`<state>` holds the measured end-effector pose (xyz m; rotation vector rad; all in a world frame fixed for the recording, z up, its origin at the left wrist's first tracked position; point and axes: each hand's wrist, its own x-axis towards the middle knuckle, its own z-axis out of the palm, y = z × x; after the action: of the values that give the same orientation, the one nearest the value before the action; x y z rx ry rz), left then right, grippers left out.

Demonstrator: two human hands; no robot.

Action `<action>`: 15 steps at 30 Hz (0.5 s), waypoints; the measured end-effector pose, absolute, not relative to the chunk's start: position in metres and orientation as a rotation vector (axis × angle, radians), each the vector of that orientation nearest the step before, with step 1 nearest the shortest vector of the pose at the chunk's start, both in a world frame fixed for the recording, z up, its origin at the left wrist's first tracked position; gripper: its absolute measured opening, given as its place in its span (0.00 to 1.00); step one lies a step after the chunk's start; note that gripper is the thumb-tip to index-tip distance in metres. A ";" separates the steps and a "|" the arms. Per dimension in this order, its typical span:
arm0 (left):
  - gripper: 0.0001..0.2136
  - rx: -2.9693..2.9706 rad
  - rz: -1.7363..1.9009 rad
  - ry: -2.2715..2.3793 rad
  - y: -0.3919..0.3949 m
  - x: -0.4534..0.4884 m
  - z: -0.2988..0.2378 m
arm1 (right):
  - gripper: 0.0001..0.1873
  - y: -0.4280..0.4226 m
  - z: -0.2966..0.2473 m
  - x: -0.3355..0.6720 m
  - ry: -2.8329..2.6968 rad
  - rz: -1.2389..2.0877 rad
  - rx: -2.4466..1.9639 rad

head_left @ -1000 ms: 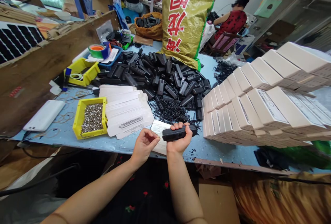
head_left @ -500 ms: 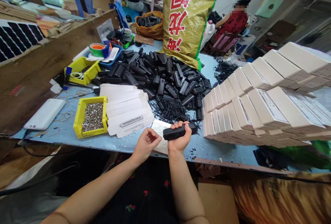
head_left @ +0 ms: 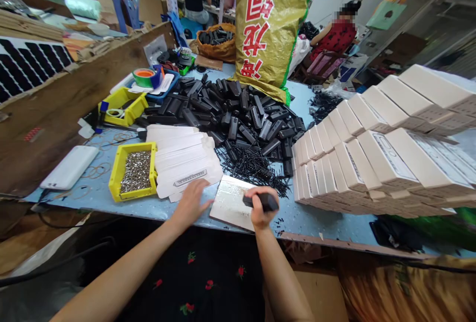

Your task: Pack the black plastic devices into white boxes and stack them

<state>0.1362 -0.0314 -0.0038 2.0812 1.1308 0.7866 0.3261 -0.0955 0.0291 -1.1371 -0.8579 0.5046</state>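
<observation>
Fingers (head_left: 265,190) of the right hand (head_left: 261,208) clasp a black case (head_left: 269,202) above a pale plate (head_left: 227,204); the left hand (head_left: 191,201), apparently spread, hovers near flat white cartons (head_left: 182,156).

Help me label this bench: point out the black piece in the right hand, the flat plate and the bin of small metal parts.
Black piece (head_left: 270,202): head view, its exposed end.
Flat plate (head_left: 231,205): head view, its top surface.
Yellow bin (head_left: 117,173): head view, its left wall.

There are two yellow bins (head_left: 116,169) (head_left: 138,112), one blue tray (head_left: 171,86), one metal plate (head_left: 228,209) and one gold sack (head_left: 284,29).
</observation>
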 end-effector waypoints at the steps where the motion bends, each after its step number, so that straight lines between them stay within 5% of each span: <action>1: 0.21 2.243 0.720 1.242 -0.020 0.125 -0.007 | 0.07 -0.098 0.021 0.334 -0.979 0.479 -1.180; 6: 0.24 2.623 0.333 1.461 0.007 0.107 -0.010 | 0.11 -0.097 -0.014 0.357 -0.898 0.767 -1.410; 11: 0.18 2.558 0.041 1.603 0.008 0.115 0.019 | 0.32 -0.101 -0.025 0.363 -0.954 0.171 -1.867; 15: 0.11 2.458 -0.168 1.603 0.005 0.106 0.038 | 0.32 -0.102 -0.019 0.365 -1.238 -0.032 -1.988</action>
<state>0.1061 0.0051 0.0379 2.4576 1.6030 -0.1681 0.3648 -0.1025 -0.0186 -1.9880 -1.2377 -0.0320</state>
